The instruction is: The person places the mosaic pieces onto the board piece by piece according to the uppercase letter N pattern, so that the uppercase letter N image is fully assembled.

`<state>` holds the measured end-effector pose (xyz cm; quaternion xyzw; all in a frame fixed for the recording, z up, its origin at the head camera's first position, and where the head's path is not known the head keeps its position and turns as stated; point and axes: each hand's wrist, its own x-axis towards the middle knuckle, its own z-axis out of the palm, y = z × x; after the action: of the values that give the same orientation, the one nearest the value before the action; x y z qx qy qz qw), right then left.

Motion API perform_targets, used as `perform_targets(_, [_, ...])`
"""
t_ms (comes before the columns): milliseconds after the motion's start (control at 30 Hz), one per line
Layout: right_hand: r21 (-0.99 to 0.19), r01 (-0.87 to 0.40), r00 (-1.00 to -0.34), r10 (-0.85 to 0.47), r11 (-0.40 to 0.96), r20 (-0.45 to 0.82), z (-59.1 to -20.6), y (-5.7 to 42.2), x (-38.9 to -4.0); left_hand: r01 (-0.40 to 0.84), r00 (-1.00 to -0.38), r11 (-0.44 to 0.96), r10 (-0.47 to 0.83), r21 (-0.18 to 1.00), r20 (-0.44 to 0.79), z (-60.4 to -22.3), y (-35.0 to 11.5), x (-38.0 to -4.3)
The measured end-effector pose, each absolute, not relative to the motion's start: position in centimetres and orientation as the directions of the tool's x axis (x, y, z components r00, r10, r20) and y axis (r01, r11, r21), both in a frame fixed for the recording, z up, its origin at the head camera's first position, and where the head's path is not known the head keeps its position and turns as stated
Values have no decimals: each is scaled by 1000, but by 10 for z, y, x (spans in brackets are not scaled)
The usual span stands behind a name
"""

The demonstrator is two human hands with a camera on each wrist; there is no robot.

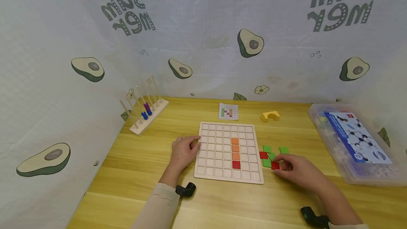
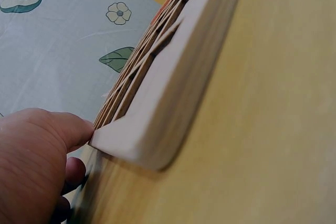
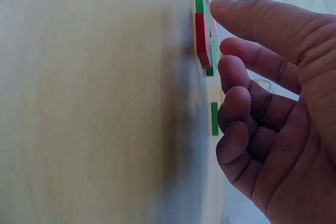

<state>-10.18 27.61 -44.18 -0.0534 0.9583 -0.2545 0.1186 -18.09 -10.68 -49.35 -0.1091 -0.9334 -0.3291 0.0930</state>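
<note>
Hands apart — wooden grid board (image 1: 208,154) between them.
From my remote seat, I see the left hand (image 1: 184,154) touching the board's nearest edge; the right hand (image 1: 297,169), thumb and fingers parted, is at a red tile (image 1: 275,165) — contact I cannot tell — with green tiles (image 1: 267,149) beside its fingertips.
</note>
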Motion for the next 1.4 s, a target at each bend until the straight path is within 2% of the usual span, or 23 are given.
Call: perform_targets(1400, [-496,-35,-960,-168,867,-226,-448,289,-104,265,-959,759,141,595,247,-493,-107,-181])
